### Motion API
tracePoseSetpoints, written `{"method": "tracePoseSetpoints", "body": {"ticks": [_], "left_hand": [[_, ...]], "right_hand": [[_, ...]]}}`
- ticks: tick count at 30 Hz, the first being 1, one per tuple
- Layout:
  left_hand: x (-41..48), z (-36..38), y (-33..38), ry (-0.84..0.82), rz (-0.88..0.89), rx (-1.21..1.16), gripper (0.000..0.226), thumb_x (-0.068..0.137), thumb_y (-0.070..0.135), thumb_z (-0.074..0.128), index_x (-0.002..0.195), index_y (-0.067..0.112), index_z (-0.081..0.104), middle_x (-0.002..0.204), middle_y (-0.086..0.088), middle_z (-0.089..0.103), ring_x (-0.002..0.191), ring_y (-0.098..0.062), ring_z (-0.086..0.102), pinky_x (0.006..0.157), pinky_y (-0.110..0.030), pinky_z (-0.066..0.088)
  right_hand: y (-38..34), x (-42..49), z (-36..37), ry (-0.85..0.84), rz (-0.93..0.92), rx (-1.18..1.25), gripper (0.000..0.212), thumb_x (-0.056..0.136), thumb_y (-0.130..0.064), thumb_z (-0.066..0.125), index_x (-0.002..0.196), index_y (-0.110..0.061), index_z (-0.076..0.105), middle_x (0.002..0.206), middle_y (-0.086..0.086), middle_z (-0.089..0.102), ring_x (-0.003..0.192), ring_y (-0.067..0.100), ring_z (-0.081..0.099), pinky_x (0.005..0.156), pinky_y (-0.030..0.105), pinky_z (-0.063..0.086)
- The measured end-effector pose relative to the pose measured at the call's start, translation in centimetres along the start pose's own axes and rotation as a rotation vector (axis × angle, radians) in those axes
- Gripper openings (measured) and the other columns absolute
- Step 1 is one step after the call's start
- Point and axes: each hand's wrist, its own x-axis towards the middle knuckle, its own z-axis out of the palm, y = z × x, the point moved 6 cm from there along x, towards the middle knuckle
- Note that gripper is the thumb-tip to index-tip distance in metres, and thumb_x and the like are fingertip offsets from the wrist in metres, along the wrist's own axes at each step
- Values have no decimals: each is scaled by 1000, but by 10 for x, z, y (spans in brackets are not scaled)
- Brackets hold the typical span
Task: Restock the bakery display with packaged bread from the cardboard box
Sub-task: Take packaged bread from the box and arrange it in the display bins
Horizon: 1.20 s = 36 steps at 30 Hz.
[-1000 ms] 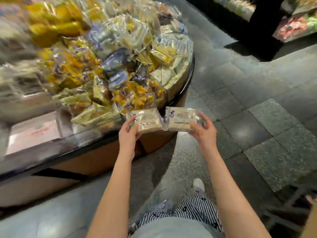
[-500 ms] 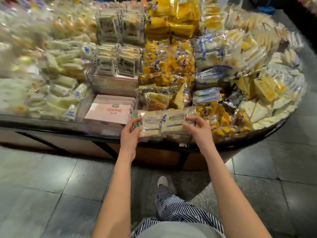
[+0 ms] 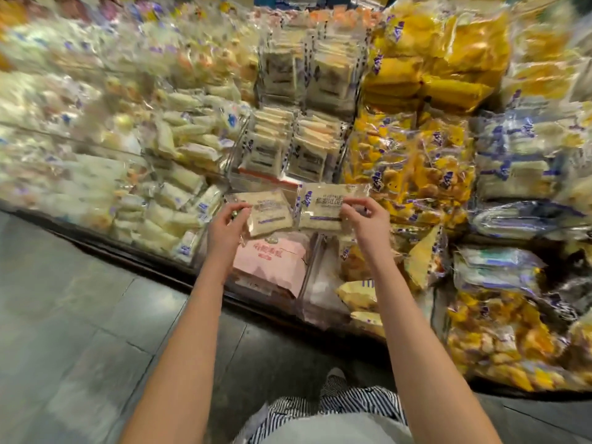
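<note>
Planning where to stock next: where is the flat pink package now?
Head view, centre: the flat pink package lies at the display's front edge, below the two pale bread packets that the left hand and right hand hold.

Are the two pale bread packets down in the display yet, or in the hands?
In the hands: the left hand pinches the left packet, the right hand the right packet, both over the pink-lined bin.

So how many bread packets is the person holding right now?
2. The left packet is pinched by the left hand, the right packet by the right hand, side by side above the pink box. Others behind them would be hidden.
</note>
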Motion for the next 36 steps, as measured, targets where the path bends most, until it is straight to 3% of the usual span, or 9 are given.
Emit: {"method": "tracePoseSetpoints", "body": {"ticks": [3,8,13,17,21,25,30,33,36], "left_hand": [[37,-2,12,-26,36,20,31,95,11,60,97,41,69,118,-10,65,89,-21,67,72,-40,57],[101,2,37,-109,109,105,57,90,-10,49,129,32,46,133,-6,50,97,-6,62,68,-25,58],[173,10,42,-262,120,269,39,91,-2,58,118,23,47,115,-9,57,75,1,57,52,-18,49],[224,13,44,-430,164,369,30,78,38,74,101,44,55,110,-14,64,91,-30,65,77,-42,55],[260,21,40,-537,185,383,32,83,32,73,100,49,53,114,0,62,101,-32,63,88,-49,54],[270,38,31,-669,172,340,45,87,16,72,118,40,52,120,26,47,121,-19,47,104,-49,45],[282,37,18,-665,108,286,32,84,13,75,104,36,62,99,10,58,92,-20,59,94,-46,54],[284,42,23,-720,140,274,32,82,7,75,101,31,64,86,6,58,80,-13,54,87,-43,54],[287,48,28,-775,146,286,33,81,1,75,98,28,66,100,-2,64,86,-21,56,86,-46,54]], "right_hand": [[-2,27,7,61,-6,-18,20,88,-6,64,96,-25,66,95,-5,68,88,17,65,72,28,58],[-14,58,36,15,-80,-196,75,88,2,59,148,-33,32,136,-16,41,97,0,58,81,25,54],[-13,92,54,140,-20,-310,69,88,0,57,143,-31,32,112,-6,50,86,4,52,74,29,52],[-17,119,73,203,9,-376,65,89,4,55,141,-27,32,100,-9,51,78,0,53,66,24,54],[-13,143,90,183,57,-451,69,88,4,55,141,-34,31,101,-12,52,78,5,55,76,42,56],[-3,154,97,114,88,-393,76,87,4,57,143,-40,31,119,-2,55,99,14,59,74,32,59],[12,150,103,3,131,-372,84,86,8,56,136,-56,35,120,8,54,90,27,60,67,35,57],[18,151,105,1,169,-427,63,86,3,58,124,-45,43,111,9,57,100,33,62,78,51,56],[18,158,111,-13,194,-521,38,88,-6,65,110,-31,45,108,1,57,98,23,61,77,40,58]]}}
